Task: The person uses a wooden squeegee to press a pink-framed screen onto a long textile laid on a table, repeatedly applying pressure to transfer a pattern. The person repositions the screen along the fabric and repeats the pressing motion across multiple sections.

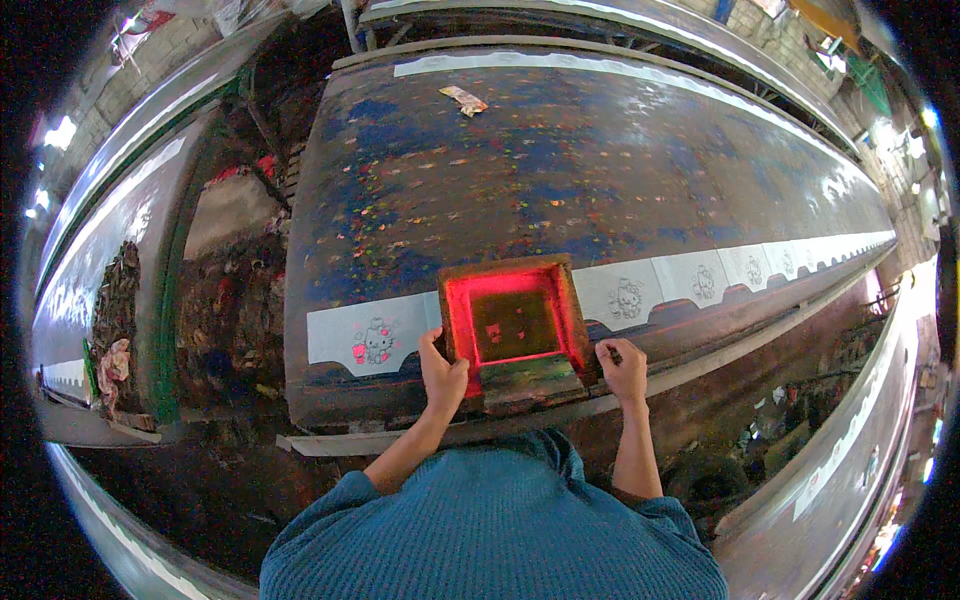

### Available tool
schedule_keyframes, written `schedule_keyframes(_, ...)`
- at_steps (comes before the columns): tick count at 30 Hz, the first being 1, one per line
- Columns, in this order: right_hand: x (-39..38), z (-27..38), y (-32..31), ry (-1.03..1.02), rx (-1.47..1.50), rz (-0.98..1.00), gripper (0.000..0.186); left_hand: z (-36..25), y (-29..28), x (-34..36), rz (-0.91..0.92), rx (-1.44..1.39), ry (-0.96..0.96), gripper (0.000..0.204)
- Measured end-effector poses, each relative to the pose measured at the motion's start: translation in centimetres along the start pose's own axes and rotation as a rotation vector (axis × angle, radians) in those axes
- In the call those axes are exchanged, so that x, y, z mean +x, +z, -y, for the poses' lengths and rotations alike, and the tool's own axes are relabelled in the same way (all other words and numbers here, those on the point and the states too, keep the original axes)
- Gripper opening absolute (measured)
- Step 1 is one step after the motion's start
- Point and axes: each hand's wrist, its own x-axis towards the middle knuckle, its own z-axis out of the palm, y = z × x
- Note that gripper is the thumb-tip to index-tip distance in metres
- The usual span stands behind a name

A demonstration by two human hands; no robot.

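Note:
A wooden screen-printing frame [575, 310] with bright pink ink round its inner edges lies over the row of white printed pieces at the near table edge. Its dark mesh shows small pink figures. My left hand [443, 378] grips the frame's left side, the index finger along the wood. Just off the right side, my right hand [625, 372] is closed, fingers curled; a dark bit shows at the fingertips, too small to name. Left of the frame lies a white piece [335, 330] with a cartoon cat outline and pink details. Pieces to the right [627, 292] carry black outlines only.
The long dark table [600, 170] is stained with blue and specks of colour. A crumpled paper scrap [464, 100] lies near its far side, where a white strip [560, 62] runs along the edge. More long tables stand left [140, 215] and right [800, 540].

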Motion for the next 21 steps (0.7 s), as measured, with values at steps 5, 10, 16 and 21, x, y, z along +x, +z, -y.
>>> schedule_keyframes(5,0.1,0.7,0.7,0.004,-0.009,0.102,0.025,0.2,0.0,0.1,0.0,0.096,0.04,0.062)
schedule_keyframes(10,0.0,1.0,0.7,-0.075,0.055,0.132,0.029,0.0,-0.2,0.3,-0.005,0.128,0.062,0.061)
schedule_keyframes(16,1.7,-0.2,-3.1,-0.002,0.198,0.205,0.048,-3.0,2.5,-0.4,-0.022,0.002,0.118,0.061)
schedule_keyframes(21,5.1,-4.5,-9.0,-0.056,0.113,0.132,0.051,-6.0,11.3,-1.5,-0.09,-0.036,0.135,0.06)
